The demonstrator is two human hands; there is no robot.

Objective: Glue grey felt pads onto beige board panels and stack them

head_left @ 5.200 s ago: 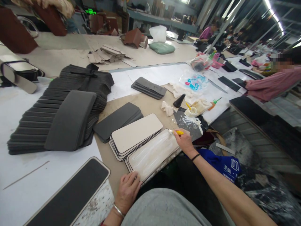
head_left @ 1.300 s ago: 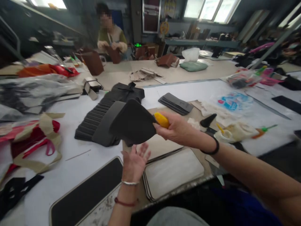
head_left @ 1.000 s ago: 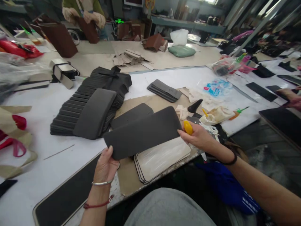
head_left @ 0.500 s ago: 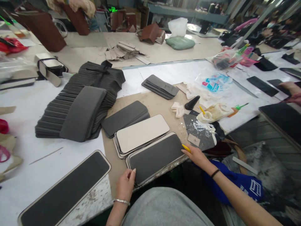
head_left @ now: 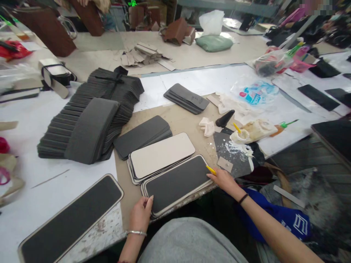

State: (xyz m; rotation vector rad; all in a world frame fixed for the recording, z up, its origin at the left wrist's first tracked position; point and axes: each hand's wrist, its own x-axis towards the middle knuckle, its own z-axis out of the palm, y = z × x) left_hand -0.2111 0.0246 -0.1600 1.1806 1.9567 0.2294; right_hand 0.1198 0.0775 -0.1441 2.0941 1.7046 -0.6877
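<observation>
Dark grey panel [head_left: 178,182], on front pale stack [head_left: 197,187], align with even border. Steady left end with curled left hand [head_left: 140,214], pinching or not unclear; hold yellow tool [head_left: 211,170], gripped in right hand [head_left: 226,181], clear of surface.

Just one end of the yellow handle [head_left: 210,170] shows, the right hand [head_left: 225,180] swallowing the rest! The left hand [head_left: 139,212] masks part of the charcoal panel [head_left: 177,182]; gripping or resting, no telling. Down low, the bottom edge clips the long charcoal panel [head_left: 72,215]. Up top, a co-worker [head_left: 103,5] is sliced off. Marks [head_left: 196,97] on the small grey stack [head_left: 183,96]: too tiny to read. The blue cloth [head_left: 287,215] ducks behind the right forearm [head_left: 274,229].
</observation>
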